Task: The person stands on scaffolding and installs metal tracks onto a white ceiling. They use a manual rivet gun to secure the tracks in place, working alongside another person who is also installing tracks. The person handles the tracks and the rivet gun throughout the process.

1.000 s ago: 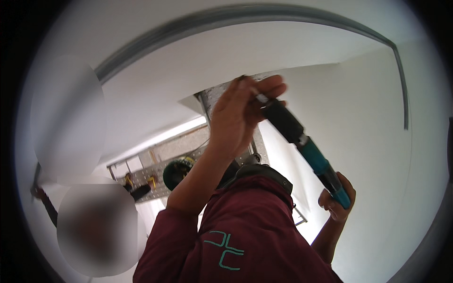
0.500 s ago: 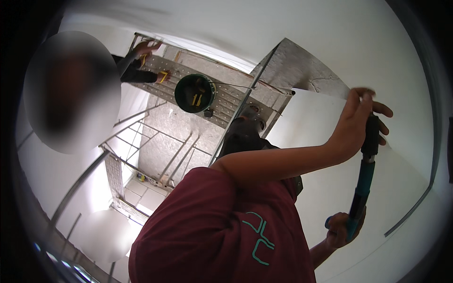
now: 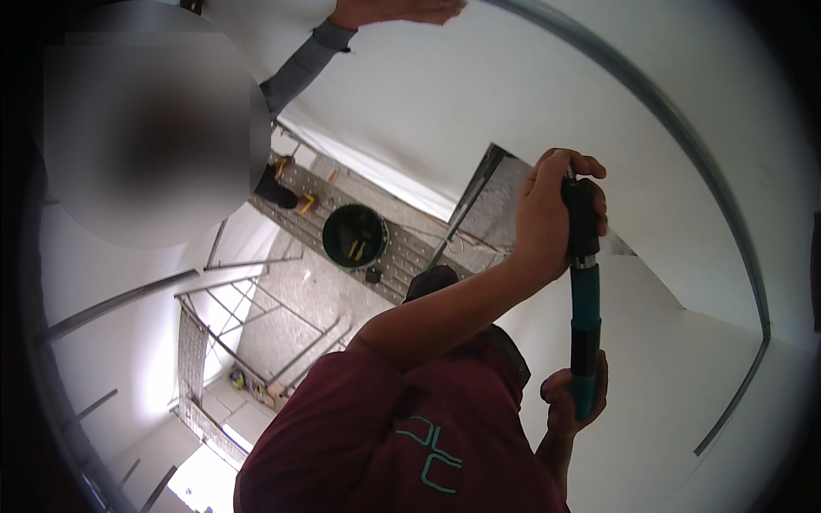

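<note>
A teal-and-black power drill stands nearly upright in front of my chest, its black nose upward in the picture. My left hand reaches across from the left, its fingers wrapped round the black nose above a silver collar. Below, my right hand grips the teal rear end of the drill; the handle is mostly hidden in it. Beyond the drill, a long grey metal strip runs along the white surface and bends down at the right. A small bit of shiny metal shows by my left fingers.
A co-worker's raised hand is close to the strip's upper end. Below, a dark green bucket with yellow-handled things in it stands on a perforated scaffold plank, where the co-worker's feet also rest. Scaffold tubes and floor lie lower.
In the picture, the drill and both my hands have shifted left, and the drill is more upright. My left fingers have closed further round its nose. The co-worker has raised an arm.
</note>
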The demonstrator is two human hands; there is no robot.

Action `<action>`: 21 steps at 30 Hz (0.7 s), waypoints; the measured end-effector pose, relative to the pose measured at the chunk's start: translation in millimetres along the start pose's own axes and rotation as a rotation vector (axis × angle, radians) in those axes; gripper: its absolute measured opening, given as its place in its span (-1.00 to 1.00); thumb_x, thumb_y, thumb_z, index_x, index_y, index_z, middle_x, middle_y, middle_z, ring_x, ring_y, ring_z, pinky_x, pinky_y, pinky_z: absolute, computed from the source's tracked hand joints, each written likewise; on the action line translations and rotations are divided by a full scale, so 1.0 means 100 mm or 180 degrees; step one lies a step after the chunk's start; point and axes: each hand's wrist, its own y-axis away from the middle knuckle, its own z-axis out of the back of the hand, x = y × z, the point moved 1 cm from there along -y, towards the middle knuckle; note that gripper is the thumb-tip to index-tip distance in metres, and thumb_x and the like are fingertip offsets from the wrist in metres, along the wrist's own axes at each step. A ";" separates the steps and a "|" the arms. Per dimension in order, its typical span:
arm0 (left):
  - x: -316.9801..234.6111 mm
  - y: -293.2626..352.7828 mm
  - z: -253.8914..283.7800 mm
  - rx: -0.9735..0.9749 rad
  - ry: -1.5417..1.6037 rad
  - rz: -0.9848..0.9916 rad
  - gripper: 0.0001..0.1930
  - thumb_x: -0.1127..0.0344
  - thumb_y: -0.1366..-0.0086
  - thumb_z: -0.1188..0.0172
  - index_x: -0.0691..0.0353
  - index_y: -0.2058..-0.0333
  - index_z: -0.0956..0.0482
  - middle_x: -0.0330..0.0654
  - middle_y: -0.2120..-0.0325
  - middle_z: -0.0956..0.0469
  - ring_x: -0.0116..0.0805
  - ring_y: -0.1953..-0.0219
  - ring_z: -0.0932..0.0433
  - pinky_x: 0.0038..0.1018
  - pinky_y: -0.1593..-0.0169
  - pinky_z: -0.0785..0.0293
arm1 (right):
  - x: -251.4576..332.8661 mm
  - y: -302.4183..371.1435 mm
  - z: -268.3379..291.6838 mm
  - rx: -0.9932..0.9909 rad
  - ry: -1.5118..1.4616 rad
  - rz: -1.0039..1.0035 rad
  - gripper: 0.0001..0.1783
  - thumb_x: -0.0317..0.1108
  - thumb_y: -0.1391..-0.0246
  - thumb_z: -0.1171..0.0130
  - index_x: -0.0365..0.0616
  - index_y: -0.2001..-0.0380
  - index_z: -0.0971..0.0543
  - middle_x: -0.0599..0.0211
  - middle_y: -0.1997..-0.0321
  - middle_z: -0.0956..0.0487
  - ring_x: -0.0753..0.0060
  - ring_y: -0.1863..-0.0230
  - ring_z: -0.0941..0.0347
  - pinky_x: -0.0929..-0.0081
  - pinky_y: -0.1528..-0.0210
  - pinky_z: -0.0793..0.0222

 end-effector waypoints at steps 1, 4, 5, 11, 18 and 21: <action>-0.02 0.01 -0.01 0.0229 -0.0308 0.0030 -0.72 0.13 -0.42 0.15 0.24 0.26 -0.37 -0.07 0.22 -0.45 -0.33 0.40 -0.52 -0.40 0.41 -0.52 | 0.00 0.02 0.02 -0.0012 -0.0020 0.0034 -0.12 -0.40 0.05 -0.29 -0.40 -0.31 -0.13 0.33 0.66 -0.48 0.55 0.66 -0.38 0.57 0.57 -0.32; 0.01 -0.25 -0.04 0.0385 -0.0838 -0.1040 -0.69 0.11 -0.44 0.09 0.27 0.12 -0.40 -0.06 0.16 -0.46 -0.29 0.19 -0.51 -0.38 0.13 -0.51 | 0.07 0.02 0.06 -0.0149 0.0064 0.0201 -0.13 -0.40 0.03 -0.27 -0.40 -0.32 -0.13 0.28 0.63 -0.50 0.54 0.65 -0.39 0.57 0.56 -0.34; -0.04 -0.44 0.03 0.0461 -0.1715 -0.1982 -0.69 0.14 -0.40 -0.02 0.26 0.07 -0.40 -0.06 0.13 -0.47 -0.27 0.10 -0.48 -0.35 0.04 -0.45 | 0.12 0.03 0.11 -0.0222 0.0113 0.0383 -0.13 -0.40 0.02 -0.27 -0.40 -0.32 -0.12 0.28 0.63 -0.50 0.54 0.65 -0.39 0.56 0.56 -0.34; -0.36 -1.19 -0.10 0.2004 -0.5125 -0.5500 -0.55 0.23 -0.07 -0.43 0.06 0.07 -0.48 -0.23 0.10 -0.49 -0.19 -0.02 -0.42 -0.24 -0.08 -0.22 | 0.36 0.09 0.33 -0.0821 -0.0031 0.1140 -0.07 -0.39 0.00 -0.27 -0.37 -0.35 -0.01 0.25 0.65 -0.46 0.47 0.67 -0.35 0.50 0.59 -0.33; -0.75 -1.82 -0.02 0.2138 -0.5304 -0.6828 -0.71 0.12 -0.10 -0.39 -0.05 0.20 -0.59 -0.38 0.23 -0.53 -0.33 0.16 -0.46 -0.31 0.05 -0.23 | -0.04 -0.19 0.24 -0.1861 0.0262 0.1601 -0.09 -0.34 0.01 -0.14 -0.46 -0.31 0.06 0.42 0.68 -0.32 0.57 0.75 -0.21 0.58 0.66 -0.18; -0.80 -1.98 0.08 0.1999 -0.5150 -0.7197 -0.74 0.10 -0.13 -0.37 -0.06 0.22 -0.60 -0.40 0.26 -0.55 -0.37 0.23 -0.46 -0.38 0.13 -0.19 | -0.46 -0.31 0.22 -0.1946 0.0500 0.1884 -0.13 -0.30 -0.01 -0.10 -0.46 -0.30 0.02 0.47 0.69 -0.27 0.62 0.74 -0.17 0.60 0.66 -0.16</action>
